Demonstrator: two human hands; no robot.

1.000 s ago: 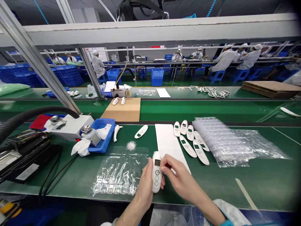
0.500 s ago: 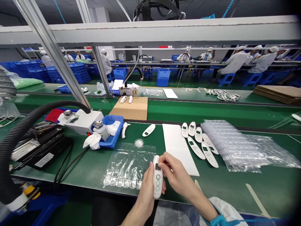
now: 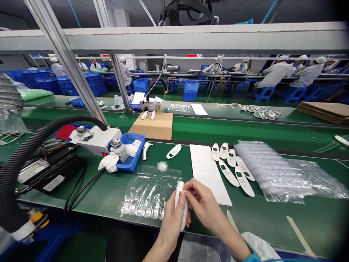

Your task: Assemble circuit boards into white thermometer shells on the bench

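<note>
The green bench (image 3: 109, 196) runs across in front of you. On it, at 2 o'clock from your hands, lies a stack of clear bubble bags (image 3: 268, 167). One flat clear bag (image 3: 147, 193) lies at 9 o'clock, its near corner just beside your left hand. A white sheet (image 3: 208, 171) lies at 1 o'clock, with a row of white shells (image 3: 231, 165) between it and the stack. A blue bin (image 3: 132, 154) sits well off at 10 o'clock.

The white device (image 3: 180, 189) is over the near edge of the bench, at the bottom middle of your view. It is slim and long, plain white with rounded ends, and stands lengthwise with its top toward 12 o'clock. It is turned partly edge-on, so you see little of its face; your fingers cover much of the rest.

Your left hand (image 3: 171, 218) is closed around the lower body of the device from 9 o'clock, fingers curled behind it and thumb along the front. Your right hand (image 3: 204, 204) comes in from 4 o'clock, fingers bent and drawn together, with the fingertips (image 3: 187, 190) pinching at the device's top end. Whether they also nip anything small there, you cannot tell.
</note>
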